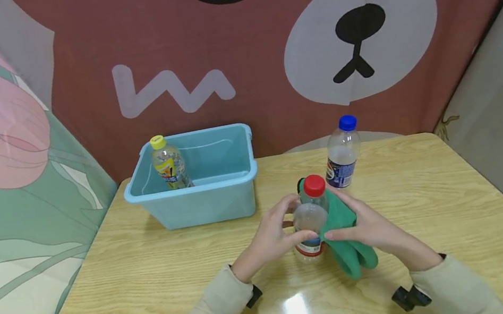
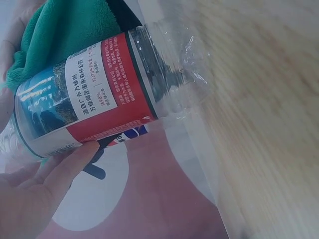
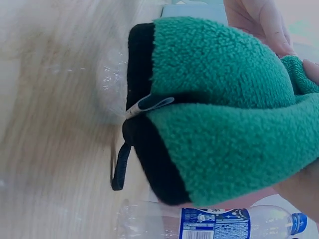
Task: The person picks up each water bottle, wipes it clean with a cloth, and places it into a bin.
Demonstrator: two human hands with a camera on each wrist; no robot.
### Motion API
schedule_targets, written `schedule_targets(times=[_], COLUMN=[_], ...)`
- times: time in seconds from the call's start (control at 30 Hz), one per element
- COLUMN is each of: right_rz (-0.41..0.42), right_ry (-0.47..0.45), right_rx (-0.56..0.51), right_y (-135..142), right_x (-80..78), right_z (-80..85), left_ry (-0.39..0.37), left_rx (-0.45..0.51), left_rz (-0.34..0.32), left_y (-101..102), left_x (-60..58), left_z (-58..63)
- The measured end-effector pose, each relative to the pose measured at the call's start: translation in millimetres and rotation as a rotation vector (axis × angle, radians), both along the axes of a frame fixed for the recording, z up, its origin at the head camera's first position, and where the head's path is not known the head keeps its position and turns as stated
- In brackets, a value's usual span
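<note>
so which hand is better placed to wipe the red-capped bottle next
Probably the right hand: it holds the green cloth against the red-capped bottle, while the left hand grips that bottle and could steady it.

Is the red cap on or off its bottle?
On: the head view shows the red cap seated atop the bottle.

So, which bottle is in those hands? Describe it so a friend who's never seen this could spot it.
On the wooden table, look right of the blue tub. There, a clear bottle is between the left hand and a green cloth held in the right hand. Its red cap sets it apart: the bottle behind has a blue cap, the tub's bottle a yellow cap.
</note>
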State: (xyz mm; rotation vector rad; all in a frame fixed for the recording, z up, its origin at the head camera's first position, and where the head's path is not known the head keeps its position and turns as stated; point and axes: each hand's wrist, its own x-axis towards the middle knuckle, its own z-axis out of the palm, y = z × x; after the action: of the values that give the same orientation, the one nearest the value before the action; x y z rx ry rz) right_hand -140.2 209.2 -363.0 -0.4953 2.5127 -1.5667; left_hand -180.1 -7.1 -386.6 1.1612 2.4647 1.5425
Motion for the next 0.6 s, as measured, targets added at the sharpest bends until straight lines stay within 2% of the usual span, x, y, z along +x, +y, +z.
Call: schedule_targets(times=[0.17, 0.27, 0.4, 0.6], right_rz=[0.003, 0.007, -0.018, -0.033], right_ry=[-0.004, -0.04, -0.08, -0.091], right_rx=[-0.029, -0.078, -0.093, -0.099], right_y=[-0.6, -1.3, -1.6, -1.5], right_x=[0.5, 0.7, 0.6, -0.5], right_z=[-6.6, -13.7, -24.1, -35.4], left_ry=[-0.022, -0.064, -0.125, -0.147], left_rx=[0.021, 0.024, 0.027, 0.05], left_rz=[-0.005, 0.009, 0.023, 0.013], left_y=[0.2, 0.5, 1.5, 2.2], left_x=[0.7, 1.5, 2.4, 2.8], left_z=[-0.7, 0.3, 1.3, 0.9])
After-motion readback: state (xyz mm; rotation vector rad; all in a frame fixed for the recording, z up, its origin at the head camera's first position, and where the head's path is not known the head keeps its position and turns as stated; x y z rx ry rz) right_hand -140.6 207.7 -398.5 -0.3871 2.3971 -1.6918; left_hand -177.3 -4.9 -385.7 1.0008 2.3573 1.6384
